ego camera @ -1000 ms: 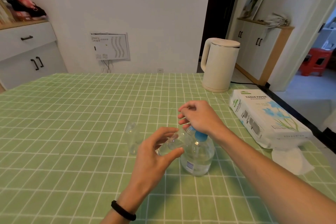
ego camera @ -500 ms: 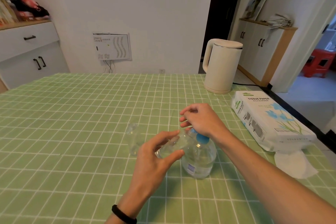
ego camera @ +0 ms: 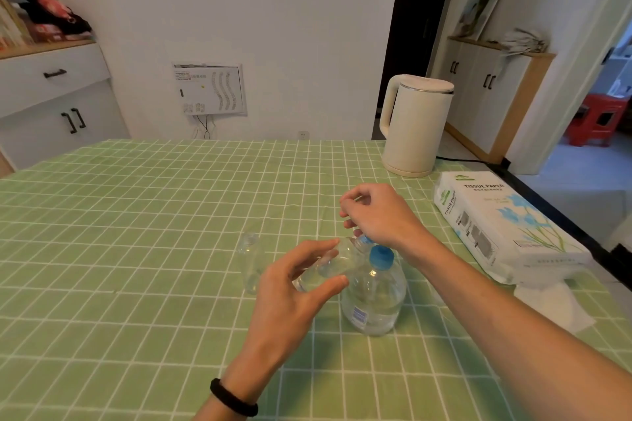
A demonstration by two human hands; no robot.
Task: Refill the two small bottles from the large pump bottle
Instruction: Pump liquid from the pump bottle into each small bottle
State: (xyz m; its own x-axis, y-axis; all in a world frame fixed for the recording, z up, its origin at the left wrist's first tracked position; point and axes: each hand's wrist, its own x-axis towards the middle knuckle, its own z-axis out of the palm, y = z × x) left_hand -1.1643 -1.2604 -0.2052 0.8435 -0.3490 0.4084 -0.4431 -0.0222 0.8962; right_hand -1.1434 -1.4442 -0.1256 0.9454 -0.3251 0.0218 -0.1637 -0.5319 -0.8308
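While the left hand (ego camera: pixel 294 287) curls round a small bottle (ego camera: pixel 325 265), the bottle lies tilted in the air, its neck pointing up and to the right. Thumb and fingers (ego camera: pixel 318 248) are bent round its clear body, one above and one below, so this hand grips it. A black band (ego camera: pixel 232 398) sits on that wrist.

The right hand (ego camera: pixel 376 215) is just past the small bottle's neck, above the big bottle (ego camera: pixel 374 297). Its fingers are curled in and pinched close at the tips, right at a bit of blue by the small bottle's mouth. I cannot tell if they hold anything, for the tips are partly hidden.

The big bottle stands upright on the table (ego camera: pixel 136 215), near the middle and a little toward the right edge. It is clear with a blue top (ego camera: pixel 381 256), and it sits just under the tilted small bottle, close to touching it.

A second small bottle (ego camera: pixel 250 261) stands upright on the table just left of the left hand, apart from it. It is clear and hard to see.

Toward the far right corner stands a cream kettle (ego camera: pixel 415 128). Along the right edge lies a tissue pack (ego camera: pixel 502 232), and a loose white tissue (ego camera: pixel 554 304) lies next to its near end.
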